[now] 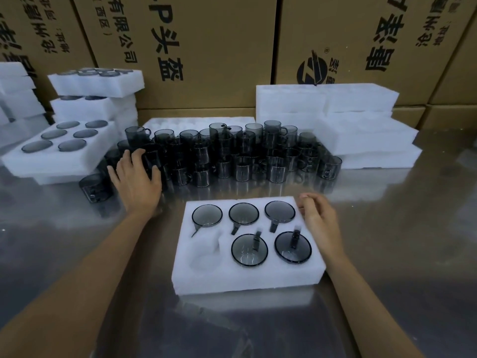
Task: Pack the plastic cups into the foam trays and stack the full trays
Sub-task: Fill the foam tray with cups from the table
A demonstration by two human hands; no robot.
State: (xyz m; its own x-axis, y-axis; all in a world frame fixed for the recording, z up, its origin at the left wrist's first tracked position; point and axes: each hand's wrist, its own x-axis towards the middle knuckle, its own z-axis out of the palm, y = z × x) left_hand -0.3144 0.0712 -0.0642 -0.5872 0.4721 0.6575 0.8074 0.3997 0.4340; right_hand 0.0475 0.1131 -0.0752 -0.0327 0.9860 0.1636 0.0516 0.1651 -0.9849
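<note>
A white foam tray (284,276) lies on the steel table in front of me. Several smoky grey plastic cups (249,249) sit in its pockets; the front left pocket (205,254) holds none. Behind it stands a crowd of loose grey cups (232,156), some stacked. My left hand (136,179) reaches with spread fingers over the cups at the crowd's left end and touches them; I cannot see a grip. My right hand (318,215) rests with loosely curled fingers on the tray's far right corner and holds nothing.
Full foam trays (64,151) are stacked at the left, more (95,82) behind them. Foam trays without cups (361,133) are piled at the right. One cup (94,188) lies on its side left of my left hand. Cardboard boxes (206,47) wall off the back.
</note>
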